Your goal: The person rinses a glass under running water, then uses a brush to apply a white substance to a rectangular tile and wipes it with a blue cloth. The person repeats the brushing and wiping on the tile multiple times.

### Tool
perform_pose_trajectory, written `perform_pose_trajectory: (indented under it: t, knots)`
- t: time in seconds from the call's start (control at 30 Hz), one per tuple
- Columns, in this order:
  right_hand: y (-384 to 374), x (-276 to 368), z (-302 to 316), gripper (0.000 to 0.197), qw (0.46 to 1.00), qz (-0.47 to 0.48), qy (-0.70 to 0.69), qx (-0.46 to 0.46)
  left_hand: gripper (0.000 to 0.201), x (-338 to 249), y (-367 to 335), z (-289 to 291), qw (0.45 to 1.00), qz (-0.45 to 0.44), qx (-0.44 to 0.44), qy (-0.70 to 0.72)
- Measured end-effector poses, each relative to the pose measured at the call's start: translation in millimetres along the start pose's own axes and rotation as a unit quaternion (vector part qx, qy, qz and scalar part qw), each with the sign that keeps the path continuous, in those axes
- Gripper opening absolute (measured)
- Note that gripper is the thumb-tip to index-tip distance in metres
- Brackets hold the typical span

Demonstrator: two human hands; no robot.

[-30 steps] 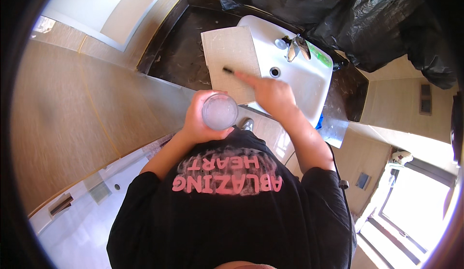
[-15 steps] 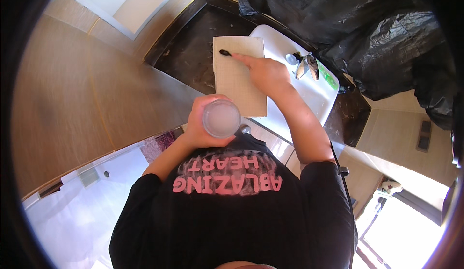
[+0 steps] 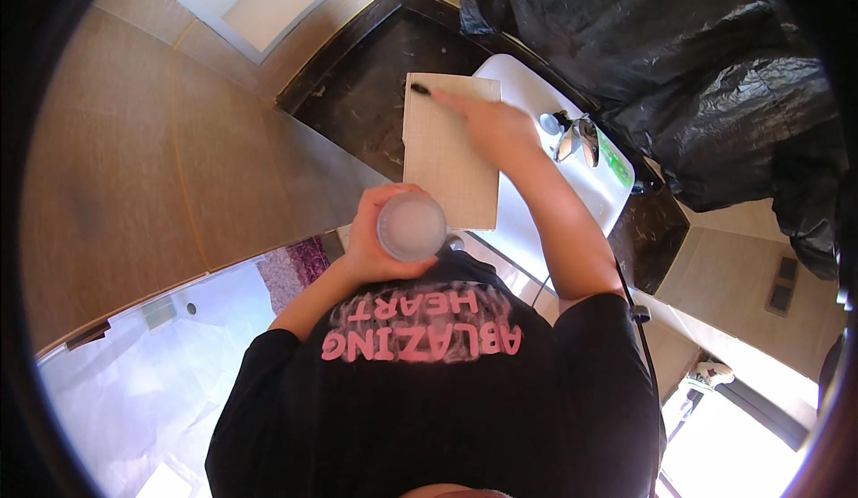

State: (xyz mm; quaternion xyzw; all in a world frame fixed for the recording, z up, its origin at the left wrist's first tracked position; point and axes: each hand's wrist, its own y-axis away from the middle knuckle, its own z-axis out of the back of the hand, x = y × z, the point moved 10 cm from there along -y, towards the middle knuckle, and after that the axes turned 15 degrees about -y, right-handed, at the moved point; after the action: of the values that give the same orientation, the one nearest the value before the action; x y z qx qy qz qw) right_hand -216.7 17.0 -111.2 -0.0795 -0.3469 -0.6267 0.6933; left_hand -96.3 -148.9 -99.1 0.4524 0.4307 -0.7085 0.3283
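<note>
Both hands are busy: my left hand (image 3: pixel 380 243) wraps around a translucent plastic cup (image 3: pixel 411 227), held close to my chest, its frosted round top facing the camera. My right hand (image 3: pixel 490 127) stretches forward with fingers pinched on a thin dark-tipped tool (image 3: pixel 420 89), whose tip touches the far left corner of a pale rectangular board (image 3: pixel 447 163). I cannot tell whether the tool is a brush or a pen; only its black end shows past the fingers.

The board has a faint grid on it and lies half over the left edge of a white basin (image 3: pixel 536 221), partly above the dark stone surface (image 3: pixel 366 105) beside it. Its near corner sits just behind the cup, so the cup hides a bit of it. On the basin's far side stands a shiny metal tap (image 3: pixel 576 136), with a green object (image 3: pixel 615 160) just beyond it that I cannot identify. Crinkled black plastic sheeting (image 3: pixel 661 42) hangs over the wall behind the basin. To the left runs a tan tiled wall (image 3: pixel 134 167), and below it a pale glossy floor (image 3: pixel 134 382) with a purple patterned mat (image 3: pixel 290 270) partly hidden by my forearm. My black shirt (image 3: pixel 429 400) covers the whole lower middle.
</note>
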Motion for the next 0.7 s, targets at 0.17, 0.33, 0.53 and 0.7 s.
perform_pose_trajectory:
  t: [0.17, 0.33, 0.53, 0.7]
  knots:
    - [29, 3, -19, 0.053, 0.998, 0.043, 0.022, 0.05, 0.089, -1, 1, 2, 1.0, -0.01, -0.009, -0.016]
    - [6, -42, 28, 0.052, 0.995, -0.049, -0.026, -0.089, 0.09, -2, -4, -2, 1.0, 0.006, 0.013, -0.016]
    - [83, -28, -33, 0.054, 0.998, 0.049, -0.023, 0.017, 0.091, -4, -4, 0, 1.0, -0.01, 0.011, -0.021]
    - [54, -72, 24, 0.046, 0.988, -0.096, 0.024, -0.118, 0.091, -5, -4, -2, 0.998, -0.004, 0.023, -0.057]
